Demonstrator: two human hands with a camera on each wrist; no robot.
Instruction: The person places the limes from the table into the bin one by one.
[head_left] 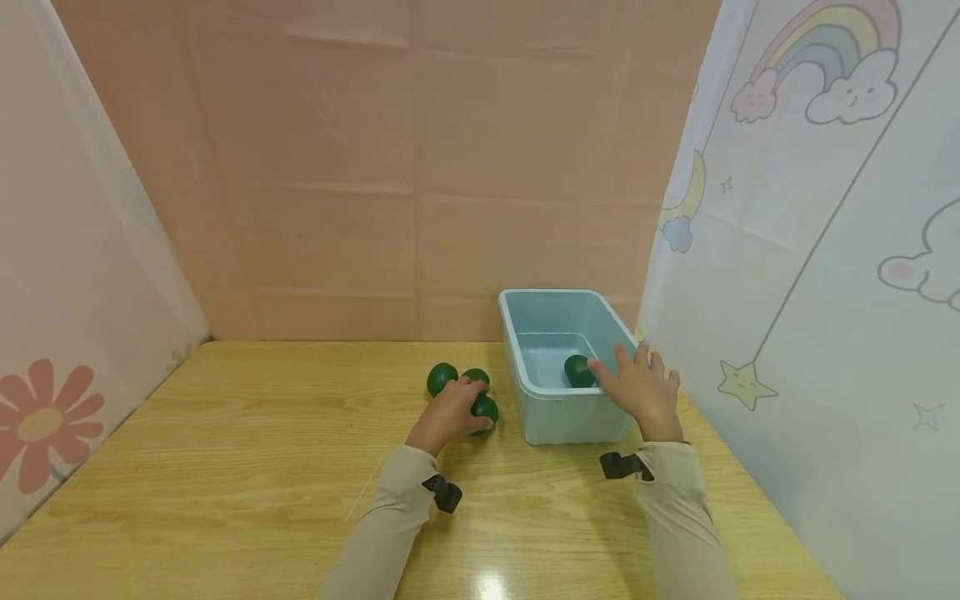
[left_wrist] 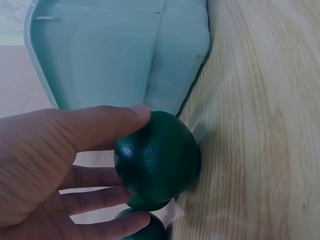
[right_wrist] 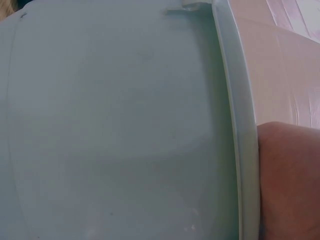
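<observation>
No words, numbers or brands can be read anywhere — curtains carry only drawings.

In the head view the left hand (head_left: 450,414) covers part of the dark green round ball (head_left: 485,410) under its fingers (head_left: 474,385), and the middle ball (head_left: 476,377) behind shows only its top. The right hand (head_left: 641,387) hides the near right rim of the pale blue plastic bin (head_left: 558,412) and one side of the green ball inside it (head_left: 578,371). The right wrist view shows only a blurred bin wall, cut off at every edge. In the left wrist view a second green ball (left_wrist: 145,230) is cut off by the bottom edge.
</observation>
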